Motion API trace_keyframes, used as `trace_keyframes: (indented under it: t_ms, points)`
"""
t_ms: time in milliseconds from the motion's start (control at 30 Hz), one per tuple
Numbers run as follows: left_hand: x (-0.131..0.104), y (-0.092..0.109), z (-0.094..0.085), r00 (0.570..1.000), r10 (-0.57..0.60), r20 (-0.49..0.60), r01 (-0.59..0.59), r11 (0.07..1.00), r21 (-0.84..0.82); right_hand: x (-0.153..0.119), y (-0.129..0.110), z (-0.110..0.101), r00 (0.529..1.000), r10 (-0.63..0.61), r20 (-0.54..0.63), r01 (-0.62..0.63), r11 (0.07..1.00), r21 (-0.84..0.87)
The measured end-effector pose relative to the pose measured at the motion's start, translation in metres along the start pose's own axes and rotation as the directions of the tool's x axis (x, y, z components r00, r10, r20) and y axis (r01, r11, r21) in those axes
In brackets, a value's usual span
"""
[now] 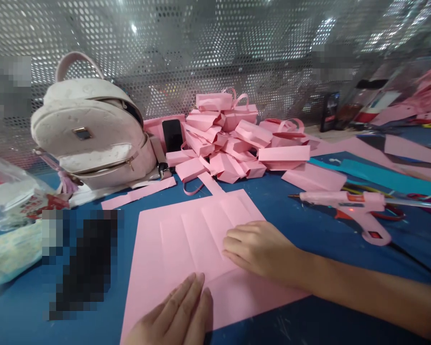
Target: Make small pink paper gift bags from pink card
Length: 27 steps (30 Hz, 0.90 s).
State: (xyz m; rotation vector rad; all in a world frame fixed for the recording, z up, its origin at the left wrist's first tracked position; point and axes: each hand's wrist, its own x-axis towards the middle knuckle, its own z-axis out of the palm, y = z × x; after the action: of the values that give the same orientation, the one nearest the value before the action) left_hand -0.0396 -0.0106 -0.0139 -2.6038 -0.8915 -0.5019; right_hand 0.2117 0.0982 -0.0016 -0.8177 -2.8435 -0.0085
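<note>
A large pink sheet (147, 268) lies on the blue table, with a smaller creased pink piece (197, 239) on top of it. The creases run roughly front to back. My left hand (175, 316) rests flat at the near edge of the creased piece, fingers stretched out. On the right side of that piece lies my right hand (253, 247), its fingers curled and pressed together against the paper. Whether anything is pinched in them is hidden.
Behind the sheet is a heap of folded pink paper boxes (226, 139) beside a black phone (173, 136). A white backpack (96, 129) stands at the back left. A pink glue gun (345, 203) lies at the right, near teal strips (388, 177). Plastic bags lie far left.
</note>
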Motion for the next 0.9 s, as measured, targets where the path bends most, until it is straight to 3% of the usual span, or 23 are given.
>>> trace_keyframes:
  t_ms: [100,267,400,467,567,700,800,900]
  points:
    - [-0.002,-0.013,0.005,0.991,0.026,-0.129,-0.029,0.999,-0.018,0.001,0.003,-0.002,1.000,-0.005,0.004,0.004,0.998,0.056]
    - [0.001,-0.035,0.002,0.992,0.100,-0.078,-0.102,0.995,-0.020,0.000,0.005,-0.032,0.972,0.070,0.223,-0.119,0.969,0.217]
    - [-0.002,-0.054,0.003,0.986,-0.041,-0.164,0.017,0.989,-0.146,-0.006,-0.011,-0.058,0.902,0.116,0.417,-0.298,0.865,0.404]
    - [-0.004,-0.064,0.003,0.985,-0.041,-0.169,0.011,0.985,-0.174,-0.010,-0.020,-0.062,0.888,0.118,0.445,-0.330,0.837,0.436]
    - [-0.002,-0.073,0.000,0.989,-0.044,-0.139,0.021,0.987,-0.161,-0.013,-0.029,-0.058,0.904,0.102,0.416,-0.286,0.867,0.408]
    - [0.004,-0.060,-0.003,0.999,-0.033,0.007,0.034,0.998,-0.062,-0.012,-0.031,-0.048,0.918,0.089,0.388,-0.249,0.888,0.387]
    - [0.006,-0.037,-0.001,1.000,-0.012,-0.018,0.011,0.999,-0.033,-0.011,-0.027,-0.044,0.920,0.099,0.379,-0.250,0.893,0.374]
    - [0.005,-0.021,-0.001,0.998,0.027,0.063,-0.029,0.999,0.023,-0.009,-0.026,-0.045,0.919,0.085,0.385,-0.239,0.896,0.373]
